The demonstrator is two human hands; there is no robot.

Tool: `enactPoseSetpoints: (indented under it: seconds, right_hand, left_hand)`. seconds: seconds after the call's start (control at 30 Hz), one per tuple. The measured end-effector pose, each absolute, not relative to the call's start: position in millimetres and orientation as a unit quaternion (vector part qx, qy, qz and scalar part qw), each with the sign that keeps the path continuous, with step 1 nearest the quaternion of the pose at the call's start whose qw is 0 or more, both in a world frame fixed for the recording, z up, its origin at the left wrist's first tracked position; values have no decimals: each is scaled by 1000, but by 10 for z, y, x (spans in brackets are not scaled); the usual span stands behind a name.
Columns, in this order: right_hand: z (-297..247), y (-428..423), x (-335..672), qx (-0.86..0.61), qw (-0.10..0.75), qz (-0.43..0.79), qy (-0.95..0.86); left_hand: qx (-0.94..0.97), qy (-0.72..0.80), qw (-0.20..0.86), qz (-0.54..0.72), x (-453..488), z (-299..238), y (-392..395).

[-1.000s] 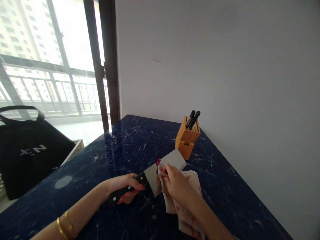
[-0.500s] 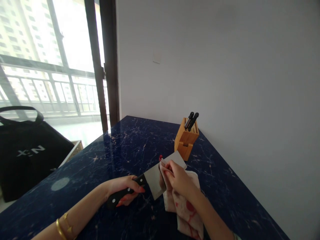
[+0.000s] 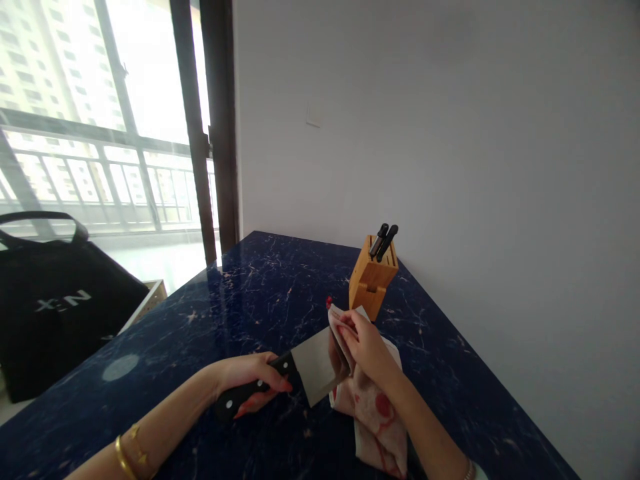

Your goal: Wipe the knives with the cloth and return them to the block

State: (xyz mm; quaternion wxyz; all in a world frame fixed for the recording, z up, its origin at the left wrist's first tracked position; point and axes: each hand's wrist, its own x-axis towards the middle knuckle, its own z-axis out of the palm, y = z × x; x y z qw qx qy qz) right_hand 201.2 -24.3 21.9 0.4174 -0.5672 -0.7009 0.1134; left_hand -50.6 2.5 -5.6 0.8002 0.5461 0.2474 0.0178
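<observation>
My left hand [image 3: 250,381] grips the black riveted handle [image 3: 250,393] of a steel cleaver [image 3: 315,367], holding it just above the countertop. My right hand [image 3: 367,348] pinches a folded white cloth [image 3: 375,427] with red marks around the far end of the blade, so that end is hidden. The lower part of the cloth hangs down and rests on the counter. A small red spot shows at the cloth's top corner.
A dark blue marble countertop [image 3: 165,353] runs to a white wall [image 3: 450,133]. A wooden knife block [image 3: 373,277] holding black-handled knives stands near the wall. A black tote bag [image 3: 55,313] stands left of the counter, before a glass balcony door [image 3: 145,87].
My right hand and the cloth have slid outward along the blade, up and to the right, now covering its far end. The cleaver and my left hand have stayed nearly still.
</observation>
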Motion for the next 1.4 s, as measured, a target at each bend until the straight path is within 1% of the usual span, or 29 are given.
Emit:
enactPoseSetpoints:
  seconds: [0.07,0.17,0.27,0.37,0.53,0.67,0.73,0.83,0.9,0.97,1.07,1.17,1.3,1.4]
  right_hand:
    - [237,-256,1975,-562,424,108,-702]
    - [223,-189,2128,-595,462,76,-653]
    - [181,-117,2306,-618,477,63,-621]
    - [169,-139,2251,-611,471,75,-632]
    - [231,-244,1989,-560,430,120,-698]
    - [247,-186,2153,-595,462,96,-650]
    - [243,-176,2203,-600,466,95,-644]
    - [250,-269,2012,-585,444,115,-669]
    - [258,-384,1748,-567,403,135,-706]
    - [257,-501,1481,-531,384,153,-740]
    - [240,-613,1244,-497,384,163,-761]
    - [243,-644,1232,-514,383,180,-747]
    - [272,-654,1322,-531,340,209,-748]
    - [263,-666,1318,-533,336,212,-747]
  left_hand:
    - [552,258,793,11,-507,-51,27]
    - [556,264,788,16,-504,-49,26]
    - [561,267,783,9,-498,-40,20]
    - [563,268,782,7,-494,-36,20]
    - [558,260,788,-1,-495,-53,42]
    - [564,255,785,-5,-497,-57,44]
    - [563,258,785,-1,-498,-61,41]
    - [550,260,793,9,-499,-70,37]
    - [547,267,793,12,-496,-68,35]
    - [555,277,784,4,-493,-62,33]
    - [562,285,777,-2,-488,-61,31]
    - [555,281,783,9,-488,-77,33]
    - [535,258,804,34,-504,-97,40]
    - [516,241,820,53,-519,-102,45]
